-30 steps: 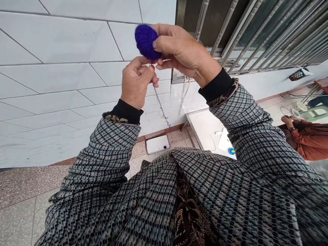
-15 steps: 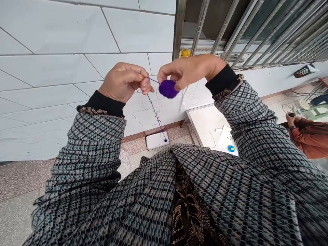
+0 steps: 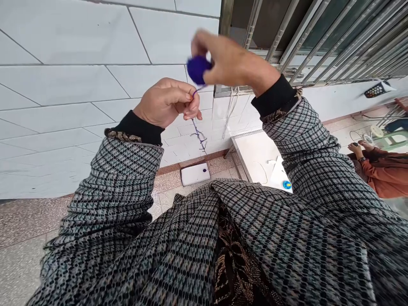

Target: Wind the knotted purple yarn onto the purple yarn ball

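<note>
My right hand, slightly blurred, grips a ball of purple yarn between thumb and fingers. A purple strand runs from the ball down to my left hand, whose thumb and forefinger pinch it. Below that hand the yarn hangs down, with short tufts or loops along it. Underneath, a white tray or box on the floor holds a small dark purple ball.
A white table carries paper scraps and a blue round object. Metal window bars are at the upper right, beside a white tiled wall. Another person in a rust-coloured top sits at the far right near a green stool.
My right hand has lifted the yarn ball up and slightly left, above my left hand. My left hand has shifted a little right, still pinching the strand.
</note>
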Action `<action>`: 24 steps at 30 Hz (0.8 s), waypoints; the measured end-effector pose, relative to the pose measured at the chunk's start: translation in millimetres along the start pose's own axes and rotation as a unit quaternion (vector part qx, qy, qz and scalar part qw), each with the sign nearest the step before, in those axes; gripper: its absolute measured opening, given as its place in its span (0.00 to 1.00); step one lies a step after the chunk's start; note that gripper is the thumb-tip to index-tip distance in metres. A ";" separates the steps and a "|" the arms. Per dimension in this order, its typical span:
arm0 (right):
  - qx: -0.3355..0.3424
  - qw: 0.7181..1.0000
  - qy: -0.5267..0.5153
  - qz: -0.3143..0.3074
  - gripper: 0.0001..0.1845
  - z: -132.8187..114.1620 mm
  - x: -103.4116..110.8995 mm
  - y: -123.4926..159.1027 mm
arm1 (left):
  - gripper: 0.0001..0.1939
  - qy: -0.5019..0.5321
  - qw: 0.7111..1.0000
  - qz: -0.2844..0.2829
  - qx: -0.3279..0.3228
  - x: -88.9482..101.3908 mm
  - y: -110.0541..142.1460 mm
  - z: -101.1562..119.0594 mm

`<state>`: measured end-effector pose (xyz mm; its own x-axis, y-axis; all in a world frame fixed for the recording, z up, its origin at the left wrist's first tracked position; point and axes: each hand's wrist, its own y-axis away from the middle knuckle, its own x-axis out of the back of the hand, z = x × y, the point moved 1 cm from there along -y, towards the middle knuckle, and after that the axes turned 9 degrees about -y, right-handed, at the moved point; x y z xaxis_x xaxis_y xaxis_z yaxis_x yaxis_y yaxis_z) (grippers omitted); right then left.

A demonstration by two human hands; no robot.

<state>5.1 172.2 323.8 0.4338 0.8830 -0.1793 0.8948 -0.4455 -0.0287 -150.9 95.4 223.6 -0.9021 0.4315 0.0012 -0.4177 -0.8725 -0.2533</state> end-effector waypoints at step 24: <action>0.217 0.950 -0.165 0.154 0.09 -20.6 3.1 49.6 | 0.25 0.166 0.965 0.098 0.176 10.4 55.2 -149.6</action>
<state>53.0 155.9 342.1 0.5478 0.6382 -0.5410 0.5723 -0.7575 -0.3141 -167.1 86.0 64.9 -0.9075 0.2488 -0.3384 -0.3060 -0.9436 0.1266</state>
